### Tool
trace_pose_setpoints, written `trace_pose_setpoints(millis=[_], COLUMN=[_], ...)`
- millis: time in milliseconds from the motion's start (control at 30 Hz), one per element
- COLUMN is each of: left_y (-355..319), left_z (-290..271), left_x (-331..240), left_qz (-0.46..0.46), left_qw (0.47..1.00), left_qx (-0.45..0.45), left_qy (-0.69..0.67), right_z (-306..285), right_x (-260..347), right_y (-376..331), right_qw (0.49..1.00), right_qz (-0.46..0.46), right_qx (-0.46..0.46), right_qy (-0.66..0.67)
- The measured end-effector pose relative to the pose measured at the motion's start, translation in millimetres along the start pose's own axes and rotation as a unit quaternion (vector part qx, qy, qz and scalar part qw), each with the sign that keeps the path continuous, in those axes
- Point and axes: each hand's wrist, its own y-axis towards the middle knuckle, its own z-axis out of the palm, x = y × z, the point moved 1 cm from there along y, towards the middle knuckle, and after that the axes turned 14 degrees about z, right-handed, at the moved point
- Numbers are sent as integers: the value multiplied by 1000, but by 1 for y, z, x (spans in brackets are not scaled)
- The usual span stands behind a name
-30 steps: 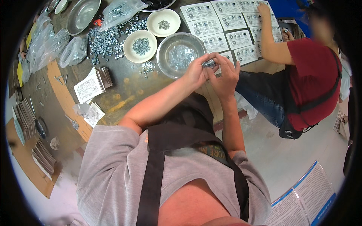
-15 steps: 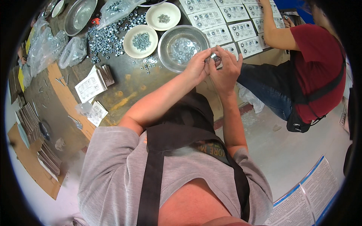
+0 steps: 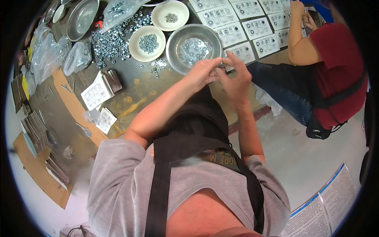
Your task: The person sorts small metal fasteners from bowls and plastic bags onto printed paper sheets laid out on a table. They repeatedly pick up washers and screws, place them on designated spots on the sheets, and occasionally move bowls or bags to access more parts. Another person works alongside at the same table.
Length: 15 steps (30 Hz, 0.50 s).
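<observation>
My left hand (image 3: 204, 73) and my right hand (image 3: 237, 79) meet just beyond the near rim of a metal bowl (image 3: 173, 65). Their fingertips come together on a small shiny metal piece, mostly hidden by the fingers; its exact kind does not show. Both hands are closed around it. Flat metal washers (image 3: 195, 50) lie in the bowl, left of and beyond my fingers. Two cream dishes stand beside it: the nearer dish (image 3: 134, 52) holds screws (image 3: 149, 43), the farther dish (image 3: 157, 23) holds smaller screws (image 3: 171, 17).
Loose nuts (image 3: 110, 41) spread over the table near plastic bags (image 3: 77, 57). Stacked cards (image 3: 96, 91) lie at the left. Rows of printed cards (image 3: 241, 51) with small metal parts cover the far right. A co-worker in a red shirt (image 3: 341, 59) sits at the right.
The shiny piece, plainly visible between my fingertips before, is now mostly covered by them. My right-hand fingers have bent over it. The co-worker's arm has shifted to the right in the picture.
</observation>
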Motion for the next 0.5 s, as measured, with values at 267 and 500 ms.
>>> trace_pose_setpoints(millis=[267, 500], left_y=[16, 25], left_z=[-1, 15], left_x=[15, 15], left_qz=[-112, -138], left_qw=[992, 988], left_qx=[36, 43], left_qy=[51, 56], right_z=[-28, -35], right_x=[-59, -72], right_y=[21, 14], right_qw=[878, 887], right_qz=[203, 210], right_qx=[267, 200], right_qy=[342, 358])
